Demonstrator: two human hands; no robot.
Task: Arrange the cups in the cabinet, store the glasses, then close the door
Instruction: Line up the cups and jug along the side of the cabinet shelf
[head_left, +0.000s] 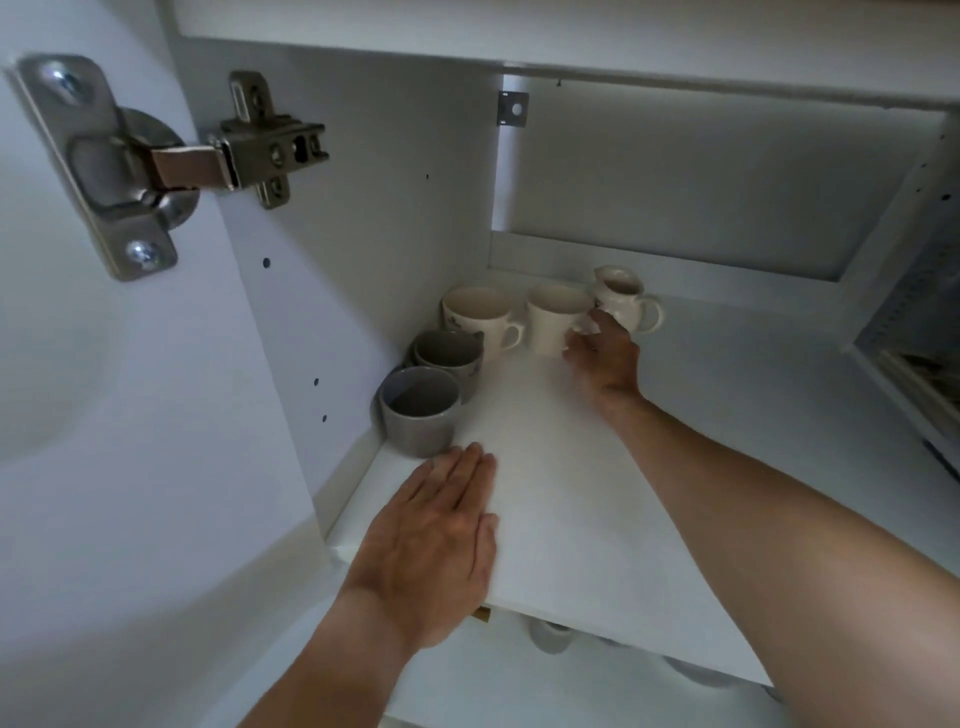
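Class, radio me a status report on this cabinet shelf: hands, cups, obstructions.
Left hand flat on shelf, empty. Right hand fingers on plain white cup. Two grey cups, printed mug, small jug upright. Nothing blocking.

Left hand (436, 545) flat, palm down, on shelf (571, 519) front-left edge. Right hand (605, 353) reaches back, fingers touching plain white cup (553, 317). Two grey cups (421, 410) along left edge.
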